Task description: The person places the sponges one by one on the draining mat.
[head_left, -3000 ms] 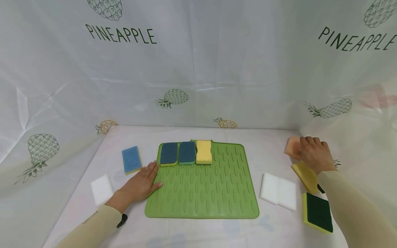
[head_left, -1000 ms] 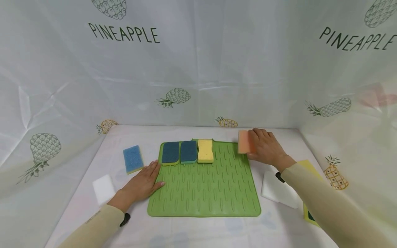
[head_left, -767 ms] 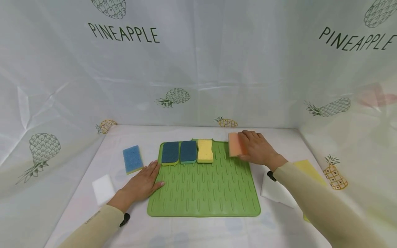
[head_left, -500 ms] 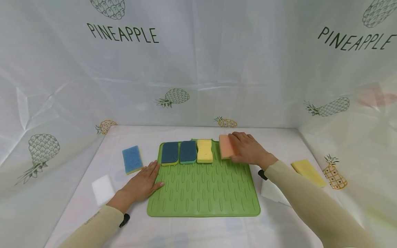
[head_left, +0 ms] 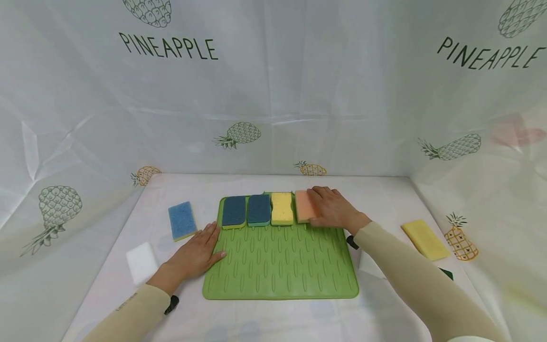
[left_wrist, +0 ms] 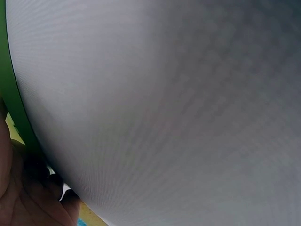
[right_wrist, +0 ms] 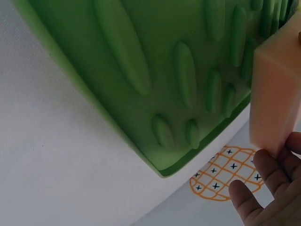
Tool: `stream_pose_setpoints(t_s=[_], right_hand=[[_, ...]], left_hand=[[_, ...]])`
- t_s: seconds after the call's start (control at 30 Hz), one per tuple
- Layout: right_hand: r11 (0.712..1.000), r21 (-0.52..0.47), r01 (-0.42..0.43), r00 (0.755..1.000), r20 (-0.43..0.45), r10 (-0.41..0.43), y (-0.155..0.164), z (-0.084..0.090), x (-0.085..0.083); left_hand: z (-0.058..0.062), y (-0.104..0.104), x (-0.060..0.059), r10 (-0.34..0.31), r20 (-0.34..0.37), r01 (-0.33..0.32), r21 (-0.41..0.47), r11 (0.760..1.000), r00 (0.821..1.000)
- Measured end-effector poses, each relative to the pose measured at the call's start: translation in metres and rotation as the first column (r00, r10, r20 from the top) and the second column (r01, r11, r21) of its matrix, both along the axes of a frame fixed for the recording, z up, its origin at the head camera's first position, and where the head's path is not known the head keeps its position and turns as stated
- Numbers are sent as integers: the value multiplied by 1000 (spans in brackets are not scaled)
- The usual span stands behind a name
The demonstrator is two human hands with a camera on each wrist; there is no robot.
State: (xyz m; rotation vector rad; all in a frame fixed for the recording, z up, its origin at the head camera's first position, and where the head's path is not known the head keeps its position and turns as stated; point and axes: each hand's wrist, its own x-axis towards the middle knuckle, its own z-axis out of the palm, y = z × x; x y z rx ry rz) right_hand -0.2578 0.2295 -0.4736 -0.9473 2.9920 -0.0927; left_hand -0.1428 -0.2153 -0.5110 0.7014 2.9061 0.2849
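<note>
My right hand [head_left: 331,209] grips an orange sponge [head_left: 303,206] and holds it at the back of the green ribbed mat [head_left: 282,266], right beside a yellow sponge [head_left: 282,208]. Two dark blue sponges [head_left: 234,211] [head_left: 259,209] lie left of the yellow one in the same row. In the right wrist view the orange sponge [right_wrist: 275,99] sits above the mat [right_wrist: 155,80], pinched by my fingers [right_wrist: 268,181]. My left hand [head_left: 197,251] lies flat and open on the mat's left edge.
A light blue sponge [head_left: 181,221] and a white sponge [head_left: 141,262] lie left of the mat. Right of it are a white sponge [head_left: 368,267], a yellow sponge [head_left: 425,239] and a dark green corner [head_left: 446,273] behind my sleeve. Pineapple-print sheets wall in the table.
My right hand carried the orange sponge leftward from the table's far right onto the mat's back row, up against the yellow sponge. The left hand stayed put.
</note>
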Motion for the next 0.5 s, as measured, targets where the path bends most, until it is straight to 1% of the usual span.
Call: stream_pose_setpoints(t_s=[0.3,0.5], right_hand=[[1000,7,22,999,44,-22,-5,-3,1],[999,31,25,999,38,-26,-6,-6,0]], left_hand=[[1,0,0,-2,5,2,10,1000,1000],[1,0,1,0,5,0,11,1000,1000]])
